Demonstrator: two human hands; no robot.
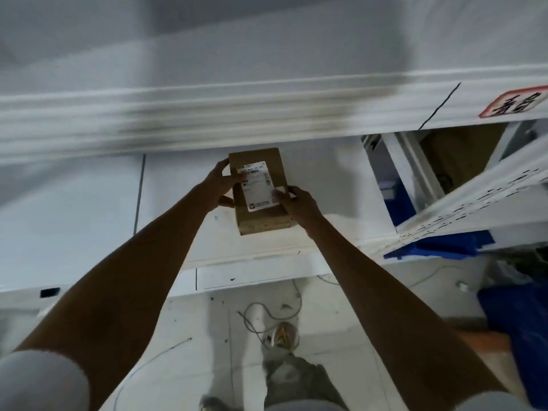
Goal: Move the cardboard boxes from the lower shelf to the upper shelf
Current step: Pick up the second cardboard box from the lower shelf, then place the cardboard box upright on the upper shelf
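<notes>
While gripped: cardboard box [261, 191], 2 hands' fingers [221, 169] curled around.

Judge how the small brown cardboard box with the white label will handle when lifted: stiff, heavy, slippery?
The small brown cardboard box probably stays stiff: its edges look straight under both hands. It seems light, since the left hand and right hand hold it mostly with fingertips. The plain cardboard likely gives a decent grip, unlike its smooth white label.

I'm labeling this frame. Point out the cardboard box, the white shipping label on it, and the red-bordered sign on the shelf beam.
cardboard box [265, 222], head view, bare brown lower face.
white shipping label [257, 185], head view, label's printed middle.
red-bordered sign [514, 104], head view, middle of the sign, among the characters.
</notes>
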